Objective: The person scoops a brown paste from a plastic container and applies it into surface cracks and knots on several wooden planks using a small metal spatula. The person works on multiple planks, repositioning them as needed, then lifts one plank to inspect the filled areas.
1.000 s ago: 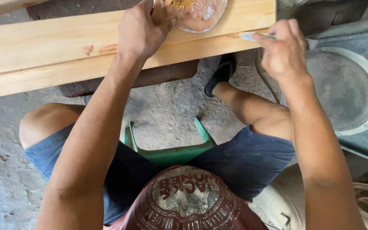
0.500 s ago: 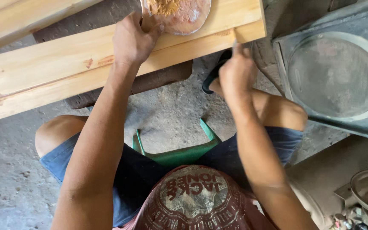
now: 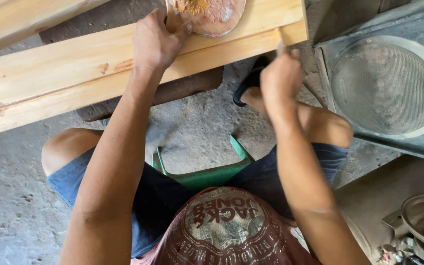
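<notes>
Round dish (image 3: 212, 22) on wooden plank (image 3: 65, 73)

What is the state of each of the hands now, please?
Left hand: closed on the rim of the round dish on the wooden plank.
Right hand: closed on a thin tool at the plank's edge.

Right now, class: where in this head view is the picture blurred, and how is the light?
Head view: the right hand is smeared by motion blur at the plank's edge; the left hand looks sharp; light is soft and even, no glare.
</notes>
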